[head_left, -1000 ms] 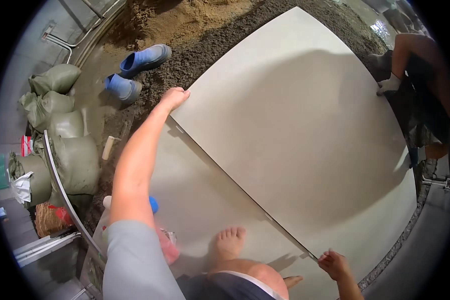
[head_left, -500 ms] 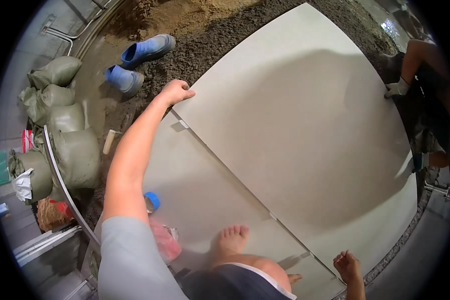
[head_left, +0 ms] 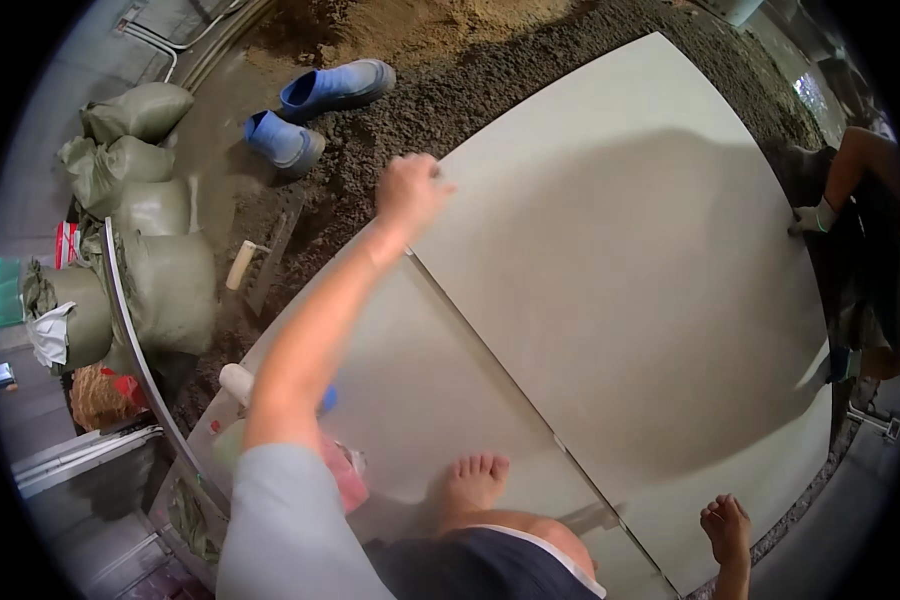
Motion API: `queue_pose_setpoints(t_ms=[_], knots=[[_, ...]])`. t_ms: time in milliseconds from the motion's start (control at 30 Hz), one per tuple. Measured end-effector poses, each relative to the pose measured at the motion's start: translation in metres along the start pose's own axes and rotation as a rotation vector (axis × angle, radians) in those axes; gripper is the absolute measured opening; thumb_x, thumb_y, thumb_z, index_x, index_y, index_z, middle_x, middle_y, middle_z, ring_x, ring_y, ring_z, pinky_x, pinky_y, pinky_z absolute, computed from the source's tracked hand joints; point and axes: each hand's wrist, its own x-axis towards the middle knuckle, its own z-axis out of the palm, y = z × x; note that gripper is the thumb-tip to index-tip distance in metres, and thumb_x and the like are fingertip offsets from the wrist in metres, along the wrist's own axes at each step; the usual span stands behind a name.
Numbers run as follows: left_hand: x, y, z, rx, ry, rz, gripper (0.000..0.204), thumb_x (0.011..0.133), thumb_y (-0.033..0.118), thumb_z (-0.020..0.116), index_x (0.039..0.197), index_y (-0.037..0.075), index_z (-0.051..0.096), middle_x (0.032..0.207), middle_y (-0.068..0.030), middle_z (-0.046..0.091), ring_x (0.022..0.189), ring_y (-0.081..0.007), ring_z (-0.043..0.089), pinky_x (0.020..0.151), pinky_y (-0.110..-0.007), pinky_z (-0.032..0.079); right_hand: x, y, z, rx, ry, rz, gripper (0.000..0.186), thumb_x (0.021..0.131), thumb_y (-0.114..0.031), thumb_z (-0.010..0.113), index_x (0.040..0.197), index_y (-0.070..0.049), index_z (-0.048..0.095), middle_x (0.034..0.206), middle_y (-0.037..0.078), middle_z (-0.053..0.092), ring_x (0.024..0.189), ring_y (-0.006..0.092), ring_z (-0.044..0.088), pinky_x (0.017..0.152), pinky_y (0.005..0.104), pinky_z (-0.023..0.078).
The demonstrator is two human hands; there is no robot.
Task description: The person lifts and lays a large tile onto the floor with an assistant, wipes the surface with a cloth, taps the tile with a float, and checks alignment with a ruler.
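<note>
Large pale slab, roughly flat, alongside a matching panel.

Left arm is pointing forward and slightly right, nearly straight; left hand is showing blurred, fingers bending, exact grip unclear. Right hand is hanging nearer the body, fingers half curling, right forearm only partly showing.

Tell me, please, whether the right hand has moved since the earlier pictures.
Yes: judged against the bare foot on the near slab, the right hand has moved rightward, away from the seam.
</note>
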Motion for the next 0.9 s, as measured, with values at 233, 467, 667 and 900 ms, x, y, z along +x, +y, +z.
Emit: queue_pose_setpoints(t_ms=[233,467,667,900], knots=[[-0.175,0.191,0.010,-0.968,-0.632,-0.280,0.033,0.094,0.033,0.063,0.114,0.008,0.064,0.094,-0.0083,0.067,0.079,-0.0223,0.062,0.072,-0.035,0.049,-0.006,0.012,-0.041,-0.143,0.147,0.014,0.018,0.096,-0.025,0.059,0.095,-0.006,0.058,0.083,0.007,0.060,0.074,0.0211,0.062,0.066,0.0327,0.053],[-0.195,0.168,-0.001,-2.341,-0.627,-0.901,0.072,0.100,0.064,0.025,0.149,0.011,0.034,0.121,-0.0200,0.062,0.090,-0.0230,0.062,0.084,-0.035,0.049,-0.017,0.028,-0.035,-0.217,0.123,0.007,0.018,0.093,-0.023,0.061,0.097,-0.005,0.060,0.084,0.006,0.061,0.079,0.0189,0.064,0.072,0.0320,0.055],[-0.218,0.140,-0.037,-1.831,-0.527,-0.794,0.062,0.103,0.050,0.038,0.148,0.008,0.036,0.130,-0.0193,0.059,0.099,-0.0220,0.063,0.089,-0.036,0.049,-0.015,0.014,-0.018,-0.386,0.020,-0.040,0.019,0.093,-0.023,0.061,0.097,-0.004,0.060,0.082,0.005,0.060,0.076,0.0170,0.063,0.071,0.0296,0.053],[-0.330,0.141,-0.087,-0.824,-0.470,-0.661,0.058,0.094,0.024,0.066,0.143,0.004,0.045,0.130,-0.0184,0.061,0.109,-0.0232,0.062,0.093,-0.034,0.049,-0.016,-0.010,0.029,-0.500,-0.208,-0.239,0.027,0.094,-0.029,0.062,0.094,-0.003,0.057,0.081,0.004,0.057,0.071,0.0126,0.056,0.068,0.0276,0.051]])
